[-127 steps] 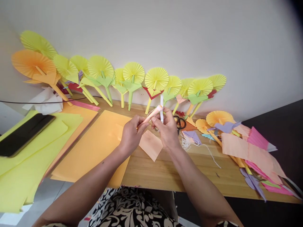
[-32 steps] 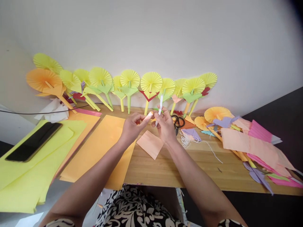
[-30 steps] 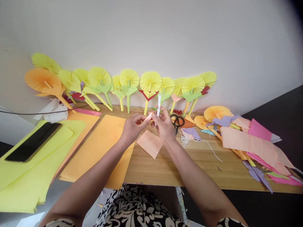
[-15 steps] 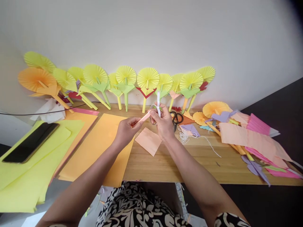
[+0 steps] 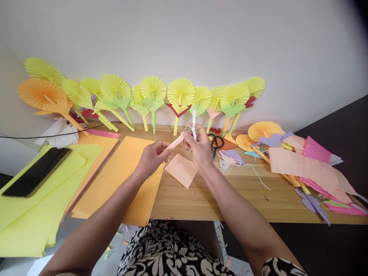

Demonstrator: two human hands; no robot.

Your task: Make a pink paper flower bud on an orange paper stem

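Note:
My left hand (image 5: 153, 156) pinches the near end of a narrow folded peach paper strip (image 5: 176, 142). The strip's far end meets the fingertips of my right hand (image 5: 199, 147). That right hand is closed on a tape roll (image 5: 186, 129), whose ring is partly hidden by the fingers. From it a white tail of tape (image 5: 194, 122) stands upright. Below both hands, a square of peach paper (image 5: 181, 171) lies on the wooden table (image 5: 184, 203). Black-handled scissors (image 5: 215, 142) rest just right of my right hand.
Yellow pleated paper fans (image 5: 181, 92) with stick handles lean along the wall. At left are orange sheets (image 5: 115, 180), yellow sheets (image 5: 34, 226) and a phone (image 5: 37, 172). White string (image 5: 225, 165) and a purple paper piece (image 5: 232, 156) lie right of centre. Paper pieces (image 5: 310, 165) pile up at far right.
The left hand has shifted slightly along the peach strip, so more of it shows between the hands. The right hand keeps hold of the tape roll. The view has tilted a little.

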